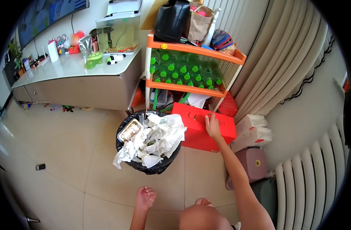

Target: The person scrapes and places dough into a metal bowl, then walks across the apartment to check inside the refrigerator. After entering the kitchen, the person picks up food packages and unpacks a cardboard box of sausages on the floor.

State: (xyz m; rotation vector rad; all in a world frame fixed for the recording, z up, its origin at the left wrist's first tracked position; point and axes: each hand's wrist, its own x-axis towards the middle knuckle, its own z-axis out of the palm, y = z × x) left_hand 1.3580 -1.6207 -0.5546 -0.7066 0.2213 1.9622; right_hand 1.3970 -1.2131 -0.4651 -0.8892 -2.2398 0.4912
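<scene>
My right hand (212, 126) reaches forward to the red box (194, 134), its fingers curled at the handle strip on the top. The box is beside the trash bin (160, 168), close to the shelf. In the lower middle, my left hand (146, 196) is raised over the floor with its fingers curled in and nothing visible in it. The black-lined bin in front of it is heaped with crumpled white tissues (160, 134). A clear food container (130, 131) lies tilted among them on the left.
An orange-and-white shelf (194, 89) holds rows of green-capped bottles (183, 69). To the right are white packages (253, 130), a pinkish-brown bin (252, 165) and a radiator (309, 180). At left stands a long cabinet (72, 90); a small black object (40, 167) lies on the floor.
</scene>
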